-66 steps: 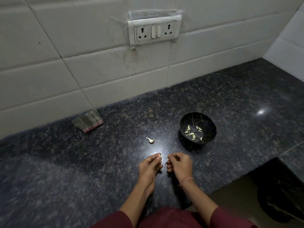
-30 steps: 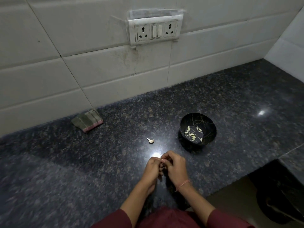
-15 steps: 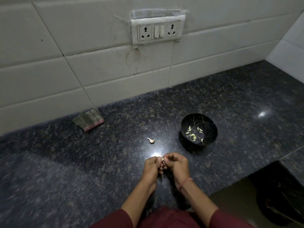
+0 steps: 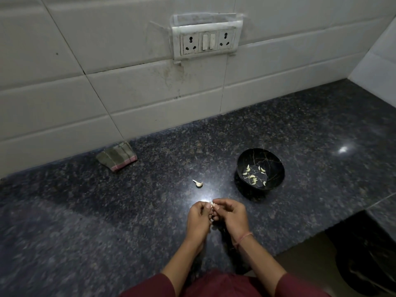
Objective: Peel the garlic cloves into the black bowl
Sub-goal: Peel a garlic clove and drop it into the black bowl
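Your left hand and right hand meet low over the counter, and the fingertips of both are curled in to pinch one small garlic clove between them. A bit of pale skin shows at the top of the pinch. How much skin is already off is too small to tell.

To do this step well, I'd hold the clove firmly with the left fingers and let the right thumbnail catch the papery edge at the tip. Draw the skin off in strips rather than crushing the flesh. Once it is bare, carry it over the black bowl at your 1 o'clock before you let go. The bowl is near but not under your hands, and a slick clove could skid across the polished stone.

Around a dozen peeled cloves already lie in the bowl. One loose clove with its stalk waits at your 11 o'clock, so the job looks close to its end.

The counter is dark speckled stone, glossy, with a light glare just beyond your fingers. A folded cloth sits at 10 o'clock against the white tiled wall. A socket plate is mounted at 12 o'clock. The room is dim.
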